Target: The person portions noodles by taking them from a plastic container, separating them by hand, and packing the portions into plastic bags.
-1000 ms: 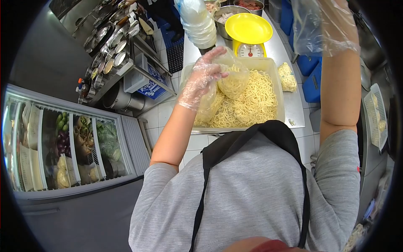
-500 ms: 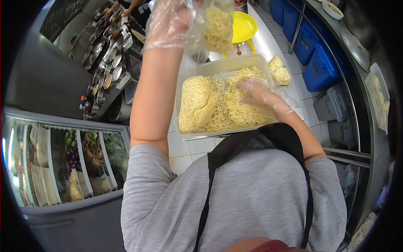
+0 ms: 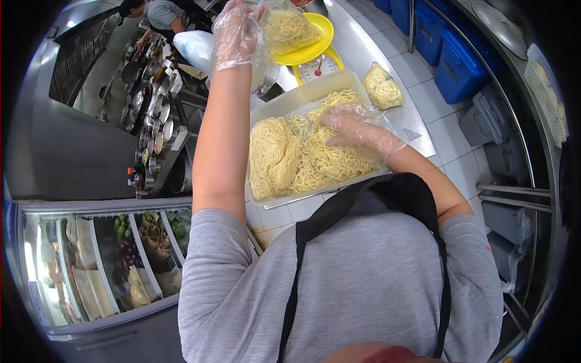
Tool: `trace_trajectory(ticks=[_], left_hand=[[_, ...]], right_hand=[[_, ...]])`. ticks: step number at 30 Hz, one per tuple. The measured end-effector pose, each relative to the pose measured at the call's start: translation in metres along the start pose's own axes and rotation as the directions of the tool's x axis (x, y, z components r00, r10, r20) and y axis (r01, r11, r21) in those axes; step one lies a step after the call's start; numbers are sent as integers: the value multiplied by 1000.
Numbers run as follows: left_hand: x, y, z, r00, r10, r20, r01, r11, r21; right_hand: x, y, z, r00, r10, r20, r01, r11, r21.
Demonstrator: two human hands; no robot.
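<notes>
Noodles [image 3: 342, 162] first: where are they, and which hand's got what?

Loose in the tub [image 3: 302, 101], with a big matted pile [image 3: 271, 151] on its left side. The right hand [image 3: 358, 128], gloved, is in among the looser strands on the other side. Fingers look curled, but I can't tell if they're pinched on anything.

And the left hand [image 3: 238, 33]?

Clamped on the plastic of a bag [image 3: 292, 31] with noodles inside. That's at the yellow pan [image 3: 325, 29] of the scale [image 3: 318, 68]; can't tell if it's resting there or hanging just over it. Another filled bag [image 3: 383, 88] lies on the table [image 3: 417, 121] beside the tub.

So which step is this, you reckon?

Reads to me like the bag-at-the-scale step, with the right hand busy in the noodles.

What does the next move call for?

My take: for a true reading, the left hand has to let the pan carry the weight. If strands need adding, the right fingers must close round a small clump and tease it free, since it all looks pretty tangled.
</notes>
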State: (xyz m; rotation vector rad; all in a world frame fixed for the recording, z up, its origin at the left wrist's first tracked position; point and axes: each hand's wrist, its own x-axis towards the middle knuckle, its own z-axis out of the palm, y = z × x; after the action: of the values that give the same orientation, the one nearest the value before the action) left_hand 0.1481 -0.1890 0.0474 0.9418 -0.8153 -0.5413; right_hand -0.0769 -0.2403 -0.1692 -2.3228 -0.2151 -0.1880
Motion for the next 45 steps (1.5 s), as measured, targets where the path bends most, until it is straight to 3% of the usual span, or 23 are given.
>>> trace_trajectory(ticks=[2, 4, 11, 14, 16, 20, 22, 23, 24, 26, 28, 30, 32, 33, 34, 35, 36, 37, 38, 39, 42, 44, 45], left_hand=[[8, -4, -13, 999, -12, 36, 11, 1000, 22], [31, -18, -54, 966, -24, -257, 37, 998, 45], [14, -14, -47, 984, -38, -175, 49, 997, 58], [-13, -3, 3, 980, 5, -198, 28, 987, 159], [-24, 6, 48, 999, 31, 17, -31, 999, 20], [-17, -2, 43, 989, 2, -147, -13, 997, -76], [-7, -3, 33, 1000, 11, -18, -4, 938, 347], [-2, -2, 23, 998, -4, 61, -22, 909, 416], [-4, 1, 21, 999, 11, 51, -31, 910, 414], [-8, 7, 19, 954, -24, 299, 9, 999, 52], [-28, 21, 24, 979, -29, 202, 26, 999, 18], [-48, 38, 24, 994, -97, 50, 97, 995, 15], [-74, 58, 30, 980, -184, 80, 183, 983, 25], [-86, 65, 32, 951, -282, 123, 280, 959, 37], [-98, 65, 31, 956, -274, 110, 272, 962, 31], [-110, 60, 30, 958, -263, 112, 224, 934, 279], [-122, 56, 25, 960, -257, 113, 166, 844, 511], [-138, 47, 11, 963, -252, 99, 169, 845, 507], [-156, 33, -6, 924, -355, 143, 248, 841, 481], [-168, 34, -6, 872, -449, 195, 323, 827, 460], [-200, 37, -5, 851, -524, -18, 418, 657, 628], [-212, 42, -7, 888, -456, -65, 415, 732, 540], [-213, 44, -5, 917, -388, -99, 387, 799, 460]], right_hand=[[1, 8, 9, 999, -12, -42, 13, 1000, 26], [1, 1, 4, 1000, 9, -25, -8, 1000, 13], [-6, -9, -2, 995, 28, -100, -25, 999, 28], [-9, -13, -3, 993, 41, -107, -26, 991, 133], [-8, -12, -2, 994, 30, -102, -21, 996, 91], [-6, -21, -11, 999, 44, -9, -44, 999, -17], [-5, -23, -9, 1000, 18, -26, -20, 997, -73], [-5, -26, -7, 999, -6, -44, 1, 992, -123], [-3, -43, -16, 999, -16, -32, 12, 991, -133], [2, -83, -45, 999, -35, -8, 32, 971, -238], [22, -103, -81, 998, -25, -58, 18, 993, -120], [30, -126, -113, 845, -129, -519, 268, 942, 202], [42, -131, -147, 820, -167, -547, 334, 916, 220], [49, -123, -152, 826, -178, -535, 340, 915, 219], [55, -115, -154, 862, -283, -421, 285, 957, -60], [60, -113, -153, 895, -349, -278, 247, 906, -342], [62, -124, -153, 897, -357, -262, 260, 904, -341], [61, -138, -156, 996, -61, 62, 83, 876, -474], [60, -148, -155, 902, 296, 315, -28, 767, -641], [58, -147, -153, 901, 294, 320, -21, 766, -643], [53, -150, -157, 931, 205, 302, 2, 825, -565], [54, -165, -162, 980, -189, 68, 199, 961, -194], [57, -163, -157, 979, -190, 74, 201, 960, -195]])
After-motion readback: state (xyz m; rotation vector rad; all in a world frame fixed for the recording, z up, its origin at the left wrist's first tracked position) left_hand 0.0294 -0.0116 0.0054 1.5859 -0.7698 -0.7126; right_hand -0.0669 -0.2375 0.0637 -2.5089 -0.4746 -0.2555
